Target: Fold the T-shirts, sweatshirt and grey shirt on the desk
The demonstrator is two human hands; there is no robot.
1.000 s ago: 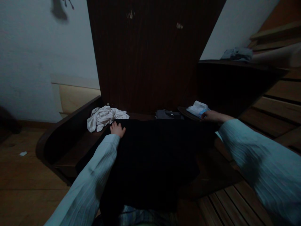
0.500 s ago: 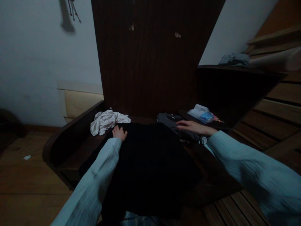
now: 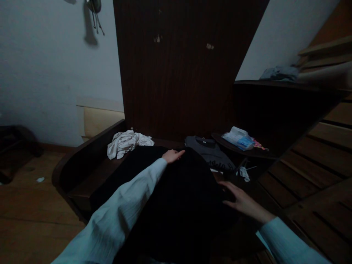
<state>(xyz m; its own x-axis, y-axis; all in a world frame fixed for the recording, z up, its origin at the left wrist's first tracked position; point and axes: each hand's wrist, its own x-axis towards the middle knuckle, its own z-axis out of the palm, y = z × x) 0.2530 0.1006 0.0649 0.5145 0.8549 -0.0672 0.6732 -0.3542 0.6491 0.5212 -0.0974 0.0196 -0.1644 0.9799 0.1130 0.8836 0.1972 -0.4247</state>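
A black garment (image 3: 176, 194) lies spread over the dark wooden bench in front of me. My left hand (image 3: 173, 156) rests on its upper part, fingers stretched to the right over the cloth. At the garment's right edge is my right hand (image 3: 242, 201), with thumb and fingers apart and nothing visible between them. Whether its fingertips touch the cloth is too dark to tell. Behind the garment, to the right, lies a folded dark grey T-shirt (image 3: 205, 146). A crumpled white cloth (image 3: 128, 143) sits at the back left.
The bench's curved armrest (image 3: 63, 170) rises at the left. On a small dark shelf (image 3: 264, 153) at the right lies a clear plastic bag (image 3: 240, 138). A tall dark wooden panel (image 3: 178, 80) stands behind. Wooden slats (image 3: 313, 146) are at the right, and grey cloth (image 3: 280, 72) lies higher up.
My left hand has moved right across the top of the black garment. My right hand has come down and nearer from above the grey T-shirt to the garment's right edge.
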